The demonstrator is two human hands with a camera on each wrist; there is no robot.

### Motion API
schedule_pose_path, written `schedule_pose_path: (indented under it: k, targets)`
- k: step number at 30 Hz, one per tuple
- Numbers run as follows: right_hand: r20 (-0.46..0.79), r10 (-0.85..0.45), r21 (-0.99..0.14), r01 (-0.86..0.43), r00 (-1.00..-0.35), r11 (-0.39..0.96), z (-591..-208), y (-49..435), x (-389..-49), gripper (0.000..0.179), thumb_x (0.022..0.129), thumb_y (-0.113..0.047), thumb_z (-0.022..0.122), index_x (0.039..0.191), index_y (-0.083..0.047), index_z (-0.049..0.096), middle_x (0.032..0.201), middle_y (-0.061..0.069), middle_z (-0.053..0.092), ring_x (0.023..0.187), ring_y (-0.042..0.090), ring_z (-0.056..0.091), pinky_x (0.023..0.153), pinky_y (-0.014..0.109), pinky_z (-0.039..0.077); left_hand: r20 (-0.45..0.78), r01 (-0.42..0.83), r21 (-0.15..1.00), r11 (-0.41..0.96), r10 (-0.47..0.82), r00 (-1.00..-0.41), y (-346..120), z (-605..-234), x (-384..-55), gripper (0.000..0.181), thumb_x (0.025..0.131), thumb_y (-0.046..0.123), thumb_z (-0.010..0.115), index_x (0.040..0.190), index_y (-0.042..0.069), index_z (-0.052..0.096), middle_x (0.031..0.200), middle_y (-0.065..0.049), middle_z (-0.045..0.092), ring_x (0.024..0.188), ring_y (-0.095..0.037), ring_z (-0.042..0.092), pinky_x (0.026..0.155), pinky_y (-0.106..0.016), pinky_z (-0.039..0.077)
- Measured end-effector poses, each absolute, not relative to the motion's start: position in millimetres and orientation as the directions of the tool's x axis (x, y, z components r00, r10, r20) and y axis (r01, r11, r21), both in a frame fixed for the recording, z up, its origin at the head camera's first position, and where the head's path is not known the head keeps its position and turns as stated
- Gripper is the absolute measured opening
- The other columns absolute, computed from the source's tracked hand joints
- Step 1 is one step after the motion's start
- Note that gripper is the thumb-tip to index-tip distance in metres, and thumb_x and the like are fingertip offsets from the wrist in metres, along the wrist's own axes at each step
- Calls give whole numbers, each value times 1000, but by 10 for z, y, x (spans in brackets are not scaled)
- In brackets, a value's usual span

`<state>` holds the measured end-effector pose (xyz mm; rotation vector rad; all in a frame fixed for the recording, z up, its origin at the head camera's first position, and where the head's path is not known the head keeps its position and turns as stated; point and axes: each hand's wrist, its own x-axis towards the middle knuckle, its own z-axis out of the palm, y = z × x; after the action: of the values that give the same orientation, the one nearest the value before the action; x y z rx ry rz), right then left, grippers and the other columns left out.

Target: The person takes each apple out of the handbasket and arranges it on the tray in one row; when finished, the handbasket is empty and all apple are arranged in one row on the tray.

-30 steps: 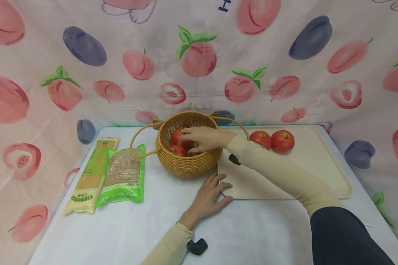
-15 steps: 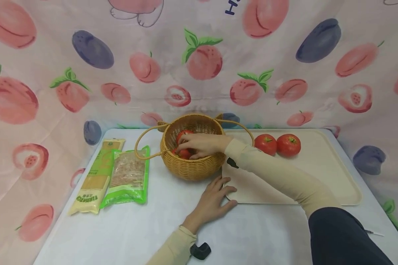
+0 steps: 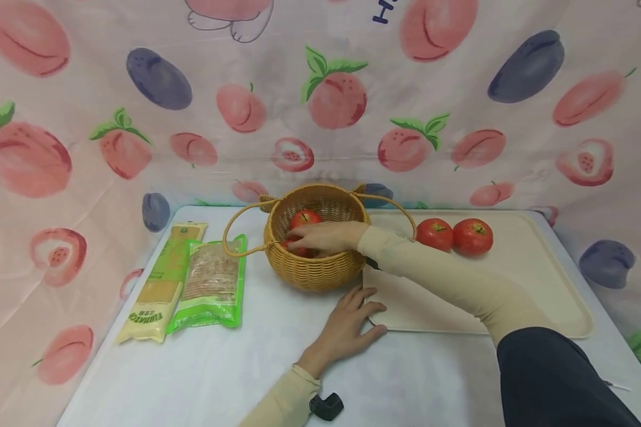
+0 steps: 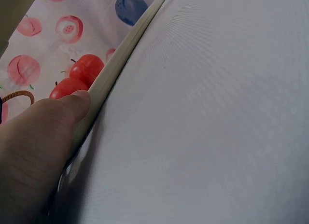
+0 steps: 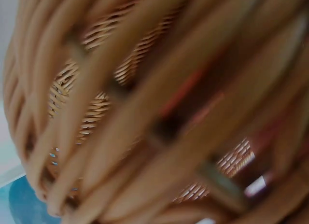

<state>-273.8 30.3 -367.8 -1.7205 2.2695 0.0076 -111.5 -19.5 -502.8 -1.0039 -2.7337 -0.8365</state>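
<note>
My right hand (image 3: 333, 237) reaches into a round wicker basket (image 3: 315, 276) and holds the nearer of two red apples (image 3: 297, 249), fingers over its top; its lower part is hidden. Just behind lies the other apple (image 3: 305, 219). The right wrist view is filled by the basket's weave (image 5: 120, 122), with red showing through the gaps. At the near left corner of a beige tray (image 3: 427, 308), my left hand (image 3: 344, 329) rests with fingers spread. In the left wrist view, the thumb (image 4: 72, 105) lies along the tray's rim (image 4: 108, 74).
Two more red apples (image 3: 472, 237) sit side by side at the tray's back. Left of the basket lie a yellow-green noodle pack (image 3: 157, 290) and a green-edged clear bag (image 3: 213, 281). The basket's loop handles (image 3: 228, 228) stick out sideways. A fruit-print cloth (image 3: 336, 142) hangs behind.
My right hand has sunk lower into the basket, moving from between the two apples onto the nearer one. The left hand stays at the tray's corner. The head view has shifted slightly.
</note>
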Motion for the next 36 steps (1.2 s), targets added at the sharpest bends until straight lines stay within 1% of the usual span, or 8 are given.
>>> schedule_pose_path:
  k: [5, 10, 16, 22, 24, 29, 31, 36]
  targets:
    - [-272, -926, -197, -927, -262, 320, -3675, 282, -2734, 42, 104, -32, 32, 146, -28, 35, 154, 7, 27, 142, 23, 29, 115, 40, 31, 284, 627, 453, 633, 564, -775, -188, -5034, -1114, 36, 93, 49, 51, 123, 29, 56, 145, -2, 41, 139, -30, 32, 109, -49, 35]
    - [-319, -908, -222, -910, -271, 350, -3678, 271, -2730, 45, 103, -39, 28, 147, -31, 32, 158, 5, 20, 146, 26, 20, 118, 43, 23, 289, 632, 461, 623, 568, -770, -173, -5033, -1112, 36, 93, 49, 51, 123, 28, 56, 145, -2, 41, 139, -31, 32, 110, -49, 35]
    - [-349, -892, -203, -906, -286, 370, -3704, 239, -2740, 45, 103, -40, 30, 147, -31, 32, 158, 4, 18, 146, 28, 18, 118, 45, 22, 284, 637, 457, 621, 576, -766, -179, -5025, -1109, 37, 93, 48, 51, 123, 28, 56, 146, -2, 40, 139, -31, 33, 110, -48, 34]
    - [-361, -888, -165, -917, -286, 362, -3721, 196, -2751, 45, 103, -33, 34, 147, -26, 32, 156, 13, 22, 144, 32, 21, 116, 46, 28, 290, 631, 449, 632, 565, -773, -198, -5024, -1125, 37, 93, 49, 52, 123, 28, 56, 146, -2, 41, 139, -31, 32, 110, -48, 34]
    - [-375, -879, -165, -911, -295, 377, -3721, 201, -2751, 46, 103, -32, 35, 148, -27, 30, 156, 16, 20, 145, 33, 19, 116, 46, 27, 294, 634, 445, 633, 565, -771, -198, -5036, -1133, 37, 93, 49, 51, 123, 28, 56, 146, -2, 41, 139, -31, 32, 110, -48, 34]
    - [-424, -849, -225, -872, -314, 435, -3713, 218, -2749, 49, 102, -32, 37, 150, -27, 24, 157, 21, 9, 146, 33, 12, 118, 46, 21, 302, 640, 438, 632, 567, -767, -205, -5057, -1141, 37, 93, 50, 50, 123, 29, 56, 146, -2, 41, 139, -31, 32, 111, -47, 34]
    - [-441, -840, -255, -853, -318, 456, -3711, 222, -2746, 51, 102, -32, 37, 150, -26, 23, 157, 21, 9, 146, 31, 15, 118, 45, 22, 303, 641, 436, 632, 567, -766, -207, -5056, -1138, 37, 93, 50, 50, 123, 29, 56, 145, -2, 41, 139, -31, 32, 112, -47, 33]
    - [-474, -818, -286, -822, -325, 492, -3729, 239, -2749, 53, 102, -33, 37, 151, -24, 20, 158, 14, 15, 146, 25, 18, 120, 42, 19, 298, 640, 438, 631, 570, -766, -200, -5045, -1131, 37, 93, 50, 50, 123, 29, 56, 146, -2, 41, 140, -31, 32, 113, -47, 32]
